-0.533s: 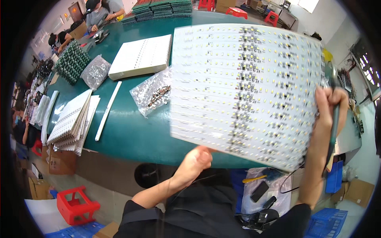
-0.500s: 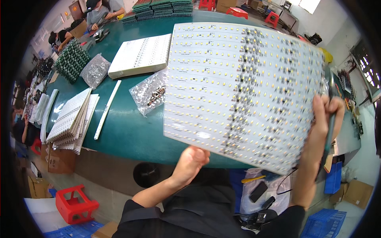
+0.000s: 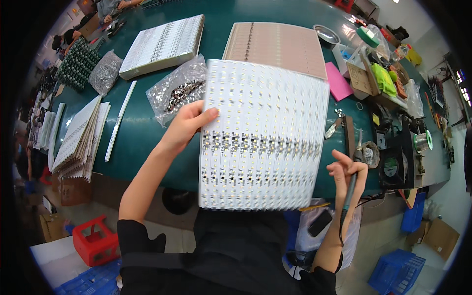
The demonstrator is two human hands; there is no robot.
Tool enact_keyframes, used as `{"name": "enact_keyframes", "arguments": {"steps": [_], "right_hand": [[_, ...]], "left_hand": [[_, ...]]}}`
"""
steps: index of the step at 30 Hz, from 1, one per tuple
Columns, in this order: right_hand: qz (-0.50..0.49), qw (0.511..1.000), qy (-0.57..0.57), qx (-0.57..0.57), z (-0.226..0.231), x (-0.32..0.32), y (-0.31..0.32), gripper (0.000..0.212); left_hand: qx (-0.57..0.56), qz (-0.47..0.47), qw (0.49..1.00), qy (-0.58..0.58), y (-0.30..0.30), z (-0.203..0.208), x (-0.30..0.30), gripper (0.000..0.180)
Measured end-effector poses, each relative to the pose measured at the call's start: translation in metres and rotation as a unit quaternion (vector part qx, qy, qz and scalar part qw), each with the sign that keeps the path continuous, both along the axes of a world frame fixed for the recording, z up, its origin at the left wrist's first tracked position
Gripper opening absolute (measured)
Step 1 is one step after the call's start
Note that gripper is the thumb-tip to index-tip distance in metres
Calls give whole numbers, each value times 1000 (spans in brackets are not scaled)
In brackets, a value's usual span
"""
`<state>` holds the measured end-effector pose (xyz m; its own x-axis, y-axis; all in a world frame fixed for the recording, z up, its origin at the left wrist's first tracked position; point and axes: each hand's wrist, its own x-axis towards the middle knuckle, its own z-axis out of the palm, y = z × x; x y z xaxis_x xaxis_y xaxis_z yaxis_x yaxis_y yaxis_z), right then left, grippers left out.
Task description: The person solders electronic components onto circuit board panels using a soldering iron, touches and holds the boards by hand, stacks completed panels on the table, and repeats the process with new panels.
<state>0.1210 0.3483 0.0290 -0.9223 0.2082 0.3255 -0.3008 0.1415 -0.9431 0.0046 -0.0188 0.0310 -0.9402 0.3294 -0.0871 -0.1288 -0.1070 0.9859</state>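
Observation:
A white LED panel, a sheet of many strips dotted with small yellow chips, is held up over the table's near edge. My left hand grips its left edge, thumb on the face and the other fingers out of sight behind. Apart from the panel's right side, my right hand is closed around a soldering iron with a teal handle, its metal tip pointing up and away. Behind the held panel lies a pinkish-beige board with a dark row of marks, partly covered by the panel.
A stack of LED panels, bags of small parts, a single strip and leaning panels occupy the left. On the right are a pink pad, a solder spool, a black fan unit and a cluttered box.
The panel has turned about a quarter and come nearer. My left hand has shifted from its lower edge to its left edge. My right hand has let go of it, keeping the soldering iron.

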Motion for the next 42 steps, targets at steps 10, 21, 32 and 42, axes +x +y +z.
{"name": "enact_keyframes", "arguments": {"steps": [10,21,32,42], "right_hand": [[-48,995,-78,31,-32,-4,-4,19],[-84,978,-60,181,-47,-45,-14,18],[-124,946,-73,291,-56,-47,-20,14],[-113,942,-44,312,-36,-37,-27,10]], "left_hand": [[-30,-63,993,-99,25,-37,-27,30],[-107,60,992,-4,29,-48,-27,45],[-428,77,871,229,32,-52,-14,46],[-387,111,878,258,15,-20,1,23]]}}
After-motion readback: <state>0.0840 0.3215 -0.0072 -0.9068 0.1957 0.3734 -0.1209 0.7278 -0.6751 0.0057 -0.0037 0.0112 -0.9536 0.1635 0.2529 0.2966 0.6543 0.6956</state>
